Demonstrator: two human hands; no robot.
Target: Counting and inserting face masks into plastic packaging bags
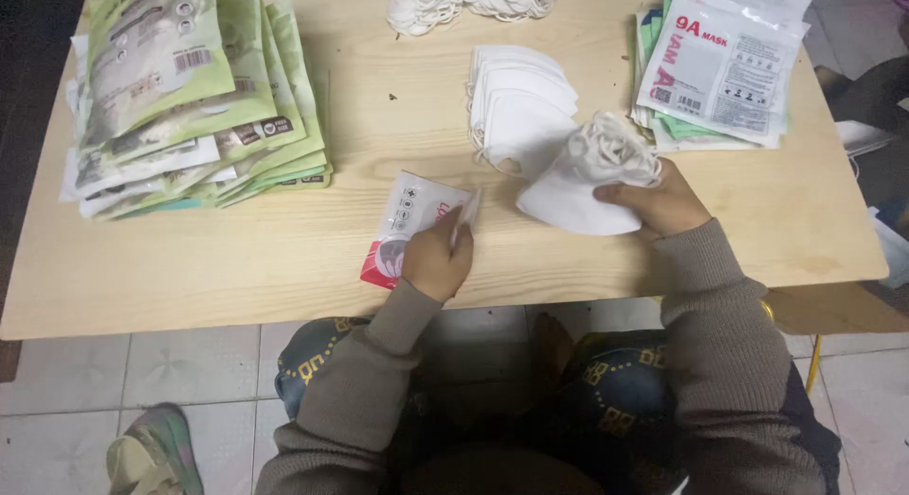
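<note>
Down on the worktop (284,258), the left hand (436,258) pinches a red-and-white pouch (402,220) while the right hand (663,203) grips a folded white mask (568,197) beside a mask stack (521,102).

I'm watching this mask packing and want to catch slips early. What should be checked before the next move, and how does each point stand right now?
1. Left hand grips the white and red pouch: ok.
2. Right hand holds a folded white mask: ok.
3. Pouch mouth open: cannot tell.
4. Mask clear of the pouch, not yet inside: ok.
5. Loose mask stack within reach on the table: ok.
</note>
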